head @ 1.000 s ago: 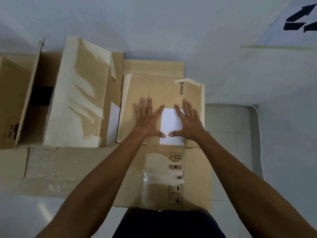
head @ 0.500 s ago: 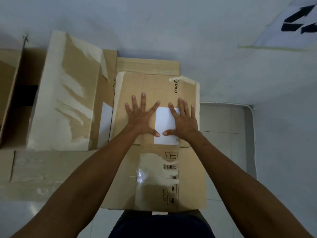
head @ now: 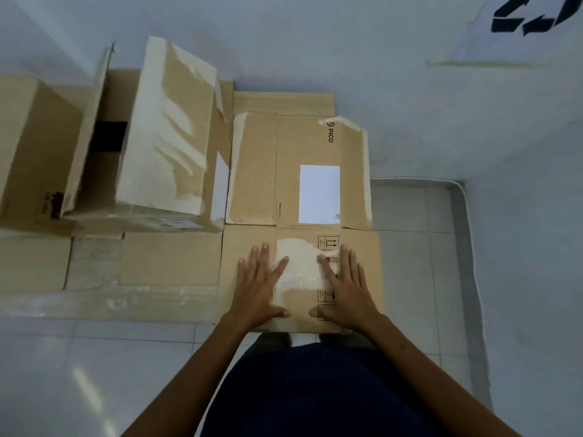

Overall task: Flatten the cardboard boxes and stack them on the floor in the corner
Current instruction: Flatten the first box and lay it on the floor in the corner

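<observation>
Head view, looking down into the corner. The left hand (head: 258, 285) and the right hand (head: 347, 285) lie palm-down with fingers straight and spread, pressing on the near panel of the flattened box (head: 255, 171) on either side of a glossy tape patch (head: 296, 269); neither hand grasps anything. The flattened box lies on the tiled floor (head: 407, 263) close to the wall (head: 315, 42), beside and partly over other flat cardboard (head: 170, 257) to the left. Probable risks: the panel may spring up at its centre crease once the pressure ends; a palm may slide on the slick tape; the torn, lifted far-right corner could keep the next sheet from lying level; and the open box (head: 170, 130) and the second box (head: 28, 137), both not yet collapsed and standing just beside the stack, could tip a loose flap onto it. Not resolved: the box's near edge, covered by the person's dark clothing (head: 315, 373); how many sheets lie beneath; the open box's dark interior; the small printed symbols; and the wall paper (head: 536, 17), cut off at the top.
</observation>
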